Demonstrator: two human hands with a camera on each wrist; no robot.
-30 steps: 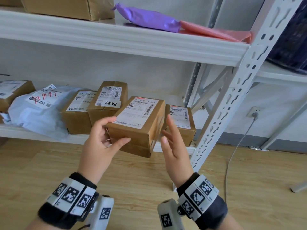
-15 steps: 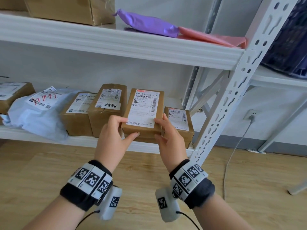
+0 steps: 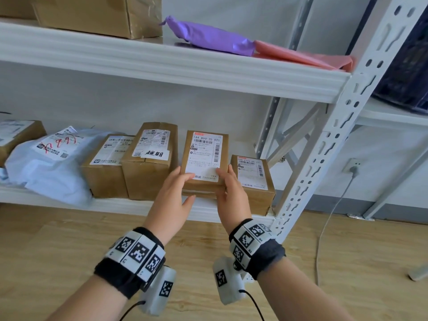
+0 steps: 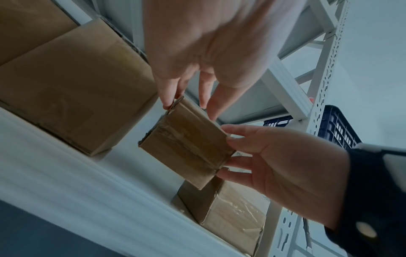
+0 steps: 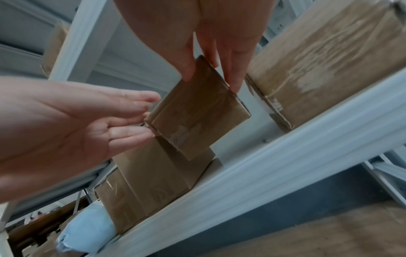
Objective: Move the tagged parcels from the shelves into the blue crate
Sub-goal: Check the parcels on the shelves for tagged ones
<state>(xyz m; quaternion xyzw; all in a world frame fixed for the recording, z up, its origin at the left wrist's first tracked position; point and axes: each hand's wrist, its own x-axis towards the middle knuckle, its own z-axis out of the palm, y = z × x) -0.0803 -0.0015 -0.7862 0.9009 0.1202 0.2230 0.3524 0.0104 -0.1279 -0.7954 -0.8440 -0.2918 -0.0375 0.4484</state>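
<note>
Both hands, left hand [image 3: 172, 195] and right hand [image 3: 229, 193], now pinch the labelled parcel [image 3: 205, 158] upright above the lower shelf [image 3: 111, 205]; a second ago it tilted one-handed. We judge crate transfer next

Lower shelf [image 3: 120, 206] carries brown boxes [image 3: 148, 163] and a grey mailer [image 3: 53, 163].

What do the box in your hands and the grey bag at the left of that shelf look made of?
Box: brown corrugated cardboard, matte, with glossy clear tape across its end and a paper label on top. Bag: probably thin plastic film, pale grey, crumpled and faintly shiny.
</note>
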